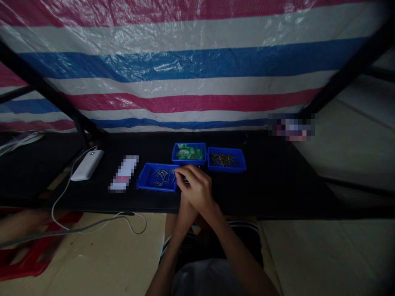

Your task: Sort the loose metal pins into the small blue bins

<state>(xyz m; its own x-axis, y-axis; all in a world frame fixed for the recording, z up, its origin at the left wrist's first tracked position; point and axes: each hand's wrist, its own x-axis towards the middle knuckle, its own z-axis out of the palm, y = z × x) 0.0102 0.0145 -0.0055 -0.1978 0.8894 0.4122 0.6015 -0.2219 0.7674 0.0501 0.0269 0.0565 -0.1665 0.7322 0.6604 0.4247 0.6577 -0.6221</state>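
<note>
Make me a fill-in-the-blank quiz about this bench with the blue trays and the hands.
1. The bench holds ____ blue trays.
2. The right hand rests at the near tray's right edge; this tray holds thin metal ____.
3. The tray with green parts is the ____ one of the far pair.
4. The white power bank lies to the ____ of the trays.

Missing words: three; pins; left; left

Left hand (185,207) (mostly behind the right (197,187))
</note>
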